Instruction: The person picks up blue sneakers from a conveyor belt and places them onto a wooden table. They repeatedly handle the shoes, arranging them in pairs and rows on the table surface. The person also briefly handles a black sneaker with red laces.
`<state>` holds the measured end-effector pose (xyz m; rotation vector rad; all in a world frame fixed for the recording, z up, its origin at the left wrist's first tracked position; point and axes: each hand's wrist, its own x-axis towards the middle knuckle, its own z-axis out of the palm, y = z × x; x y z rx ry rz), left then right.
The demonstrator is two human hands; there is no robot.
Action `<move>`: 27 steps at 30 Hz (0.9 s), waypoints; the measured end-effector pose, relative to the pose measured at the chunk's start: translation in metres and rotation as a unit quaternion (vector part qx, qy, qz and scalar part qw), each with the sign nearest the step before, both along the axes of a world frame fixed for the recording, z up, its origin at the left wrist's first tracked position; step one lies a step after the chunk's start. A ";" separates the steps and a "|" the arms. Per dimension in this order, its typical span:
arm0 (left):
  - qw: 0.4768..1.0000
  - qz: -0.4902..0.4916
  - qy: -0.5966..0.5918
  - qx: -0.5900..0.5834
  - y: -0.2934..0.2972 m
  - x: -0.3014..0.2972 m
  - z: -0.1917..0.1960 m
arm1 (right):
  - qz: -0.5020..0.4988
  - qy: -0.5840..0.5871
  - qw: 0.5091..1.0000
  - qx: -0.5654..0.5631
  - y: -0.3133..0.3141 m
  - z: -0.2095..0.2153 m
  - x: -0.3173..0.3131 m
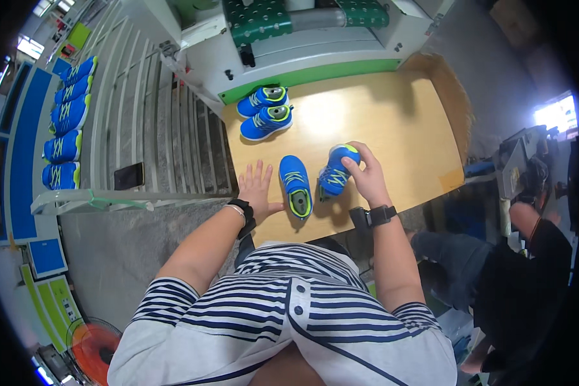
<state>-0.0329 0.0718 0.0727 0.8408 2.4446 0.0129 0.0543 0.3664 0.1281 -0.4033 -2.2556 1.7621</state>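
Observation:
My right hand [368, 177] grips a blue sneaker [334, 178] with yellow-green trim by one end. The shoe is tilted over the wooden table [392, 116]. To its left a matching blue sneaker [293, 172] stands upright, its opening toward me and a grey insert inside. My left hand [256, 190] is spread flat beside that shoe, fingers apart and holding nothing. Farther back on the left side of the table, two more blue sneakers [267, 122] sit close together. Each of my wrists wears a black band.
A machine with a perforated green roller [262, 24] borders the table's far side. At left is a metal slatted rack [141, 96], with several blue sneakers [69, 114] beyond it and a phone [129, 175] on it. Another person [514, 276] is at right; an orange fan [95, 347] stands lower left.

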 end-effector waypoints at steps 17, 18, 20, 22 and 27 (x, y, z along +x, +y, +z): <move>1.000 0.009 -0.011 0.014 -0.005 -0.002 -0.007 | 0.087 -0.029 0.996 -0.015 -0.047 0.016 -0.003; 1.000 0.010 -0.010 0.017 -0.006 -0.001 -0.006 | 0.091 -0.015 0.996 -0.019 -0.048 0.015 -0.004; 1.000 0.012 -0.008 0.019 -0.006 -0.001 -0.009 | 0.097 -0.025 0.995 -0.022 -0.046 0.018 -0.004; 1.000 0.014 -0.008 0.020 -0.005 -0.002 -0.011 | 0.101 -0.031 0.994 -0.016 -0.042 0.020 -0.004; 0.999 0.028 -0.010 0.029 -0.004 0.000 -0.006 | 0.105 -0.085 0.987 -0.085 -0.017 0.009 -0.002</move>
